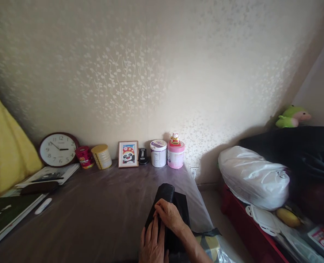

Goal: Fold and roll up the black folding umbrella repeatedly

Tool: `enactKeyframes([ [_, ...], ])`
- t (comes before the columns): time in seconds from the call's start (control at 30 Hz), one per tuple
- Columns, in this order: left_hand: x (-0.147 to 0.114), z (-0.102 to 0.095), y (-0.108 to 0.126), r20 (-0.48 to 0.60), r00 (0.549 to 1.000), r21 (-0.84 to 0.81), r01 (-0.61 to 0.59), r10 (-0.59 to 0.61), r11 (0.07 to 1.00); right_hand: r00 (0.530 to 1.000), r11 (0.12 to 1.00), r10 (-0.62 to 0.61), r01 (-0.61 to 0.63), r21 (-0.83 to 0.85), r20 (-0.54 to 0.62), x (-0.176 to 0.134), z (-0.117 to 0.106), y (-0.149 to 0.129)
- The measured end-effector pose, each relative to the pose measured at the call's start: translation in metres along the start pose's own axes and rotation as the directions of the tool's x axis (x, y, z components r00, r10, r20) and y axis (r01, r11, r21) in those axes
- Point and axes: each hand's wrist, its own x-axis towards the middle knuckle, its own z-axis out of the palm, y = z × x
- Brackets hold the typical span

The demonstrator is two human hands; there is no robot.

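Note:
A black folded bundle (182, 208) of thin, soft-looking material lies at the table's right side; whether it is cloth or plastic I cannot tell. My left hand (151, 243) rests flat on its near left part, fingers stretched out and pointing away from me. Across the middle of the bundle, just beyond the left fingertips, my right hand (169, 216) has its fingers curled down onto the black material. The right fingertips are partly hidden. A rolled or rounded end of the bundle sticks out past both hands toward the wall.
Along the wall stand a clock (59, 149), a red can (84, 157), a yellow can (101, 157), a framed panda picture (128, 155) and two tubs, white (159, 155) and pink (175, 157). Books (11, 215) lie left. A white bag (255, 179) sits right, beyond the table edge.

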Motion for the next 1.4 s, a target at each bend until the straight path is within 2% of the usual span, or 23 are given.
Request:
enactKeyframes([
  [0.13,-0.001,-0.004,-0.006,0.018,1.000,-0.012,0.017,-0.017,1.000,1.000,0.999,-0.002,0.001,0.038,0.026,0.000,0.000,0.000],
  [0.2,-0.001,-0.002,-0.012,0.012,0.999,-0.012,-0.045,0.045,0.999,0.999,0.999,0.006,-0.007,0.032,0.032,0.002,0.001,0.000],
  [0.27,0.001,0.009,-0.017,-0.007,0.993,0.022,-0.121,0.121,0.992,0.999,1.000,0.021,-0.021,0.017,0.035,0.003,0.001,-0.002],
  [0.3,0.002,0.017,-0.019,-0.055,0.990,0.067,-0.129,0.132,0.989,0.999,1.000,0.025,-0.026,0.014,0.038,0.003,0.001,-0.003],
  [0.33,0.003,0.026,-0.020,-0.148,0.983,0.114,-0.094,0.110,0.989,0.999,1.000,0.024,-0.024,0.013,0.042,0.003,0.000,-0.004],
  [0.4,0.003,0.044,-0.022,-0.337,0.933,0.178,-0.069,0.127,0.982,0.999,1.000,-0.011,0.011,0.003,0.042,-0.001,-0.001,-0.006],
  [0.43,0.003,0.052,-0.022,-0.397,0.905,0.196,-0.076,0.150,0.978,0.998,0.999,-0.045,0.045,-0.013,0.033,-0.003,-0.002,-0.005],
  [0.5,0.003,0.062,-0.024,-0.459,0.872,0.205,-0.084,0.172,0.975,0.990,0.988,-0.139,0.138,-0.068,0.000,-0.008,-0.001,-0.003],
  [0.53,0.003,0.064,-0.024,-0.463,0.868,0.200,-0.092,0.177,0.975,0.981,0.977,-0.192,0.190,-0.096,-0.012,-0.010,0.001,0.000],
  [0.6,0.002,0.064,-0.025,-0.438,0.883,0.174,-0.098,0.166,0.980,0.957,0.950,-0.289,0.285,-0.128,-0.015,-0.011,0.004,0.009],
  [0.7,0.000,0.059,-0.026,-0.342,0.934,0.107,-0.069,0.102,0.992,0.932,0.922,-0.363,0.357,-0.147,-0.011,-0.002,0.009,0.023],
  [0.83,0.000,0.047,-0.026,-0.146,0.989,-0.011,-0.018,0.016,1.000,0.930,0.915,-0.368,0.358,-0.185,-0.024,0.021,0.012,0.037],
  [0.97,0.002,0.028,-0.021,0.048,0.995,-0.082,0.089,-0.086,0.993,0.934,0.913,-0.353,0.332,-0.238,-0.053,0.046,0.009,0.047],
  [1.07,0.006,0.011,-0.015,0.181,0.972,-0.095,0.167,-0.148,0.981,0.947,0.927,-0.296,0.253,-0.278,-0.127,0.060,0.004,0.053],
  [1.13,0.008,0.001,-0.011,0.247,0.953,-0.065,0.195,-0.174,0.979,0.943,0.947,-0.221,0.147,-0.284,-0.248,0.062,0.000,0.056],
  [1.27,0.013,-0.012,-0.008,0.311,0.931,-0.002,0.200,-0.189,0.980,0.870,0.971,-0.024,-0.096,-0.219,-0.492,0.037,-0.006,0.066],
  [1.33,0.014,-0.016,-0.006,0.320,0.927,0.022,0.197,-0.194,0.980,0.859,0.971,0.045,-0.158,-0.182,-0.509,0.015,-0.006,0.072],
  [1.4,0.015,-0.020,-0.004,0.317,0.928,0.050,0.191,-0.197,0.980,0.871,0.963,0.103,-0.208,-0.172,-0.481,-0.006,-0.003,0.077],
])
